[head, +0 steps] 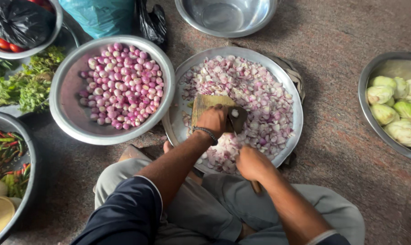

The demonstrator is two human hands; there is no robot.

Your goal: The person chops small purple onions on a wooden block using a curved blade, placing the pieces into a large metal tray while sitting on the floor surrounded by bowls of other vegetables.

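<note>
rough stone floor (pixel 341 136) carries a wide steel tray (pixel 292 97); left hand (pixel 212 120) fingers pin a shallot (pixel 234 113) on the wooden board (pixel 205 103), right hand (pixel 252 163) fingers clamped on the knife handle (pixel 256 186); best to curl fingertips back.

A small wooden board (pixel 208 105) lies in a wide steel tray (pixel 292 136) on the floor. A peeled shallot (pixel 235 113) sits at the board's right edge, with a knife (pixel 233 129) beside it, blade dark, wooden handle low. Chopped pink-white shallots (pixel 260 104) heap around the board, filling the tray.
</note>
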